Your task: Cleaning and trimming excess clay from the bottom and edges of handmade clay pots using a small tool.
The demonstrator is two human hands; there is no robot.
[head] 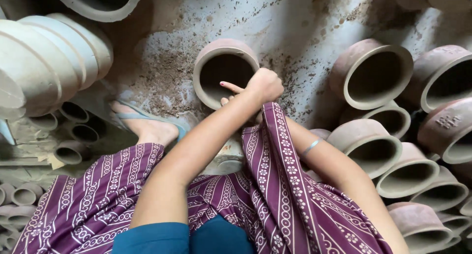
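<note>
Nearest the camera, a blue top (187,238) and a purple patterned cloth (275,195) over the knees. Just past the cloth, on the left of the round clay pot (223,70), a bare foot in a blue sandal (147,124) on the dusty floor (305,23).

Left hand (263,86) at the near rim of the round clay pot, curled into a loose fist with one finger poking out toward the pot's open mouth. Touching the rim or only close to it: cannot tell. Nothing clearly held in that fist. Right hand mostly hidden behind the left wrist and the cloth, only a fingertip (224,101) peeking out near the pot's lower rim, so cannot tell if open or closed or holding something. Thin silver bangle (310,147) on the right forearm, nearer than the pot and to its right.

Round clay pot lying on its side on the floor, mouth facing the camera, dark inside, right at the hands.

To the right of the pot, a pile of brown clay pots (388,131) on their sides, stacked close and touching. To the left of the pot, big pale stacked pots (49,57), with small dark pots (73,131) below them. Beyond the pot, more floor with crumbs of dirt, and part of another big pale rim (98,3) at the far left top.
</note>
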